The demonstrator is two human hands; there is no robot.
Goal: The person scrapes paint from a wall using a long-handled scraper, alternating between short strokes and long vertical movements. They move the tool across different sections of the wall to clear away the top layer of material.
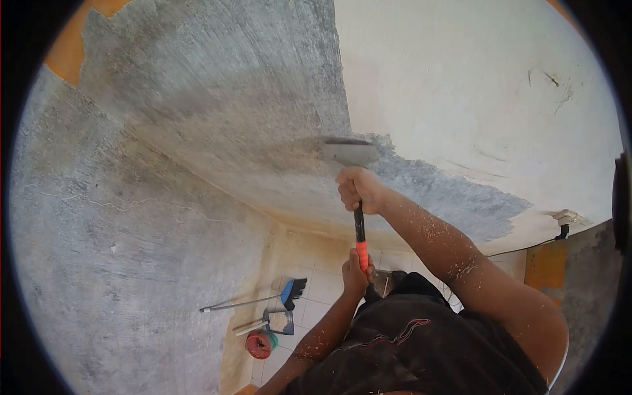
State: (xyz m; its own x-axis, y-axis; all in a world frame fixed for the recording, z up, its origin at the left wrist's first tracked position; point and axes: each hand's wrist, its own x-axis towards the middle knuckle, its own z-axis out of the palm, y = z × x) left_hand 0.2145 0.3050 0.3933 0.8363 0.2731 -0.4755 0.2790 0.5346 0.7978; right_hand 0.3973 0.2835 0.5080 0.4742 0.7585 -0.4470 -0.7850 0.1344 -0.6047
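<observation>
The scraper (359, 224), probably stiff and light, is held at 2 suitable places: shaft (359, 232) by the right hand (361, 189), grip (363, 253) by the left hand (355, 275).

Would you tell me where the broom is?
In the head view, the broom is at lower left, above the dustpan, left of the left hand.
</observation>
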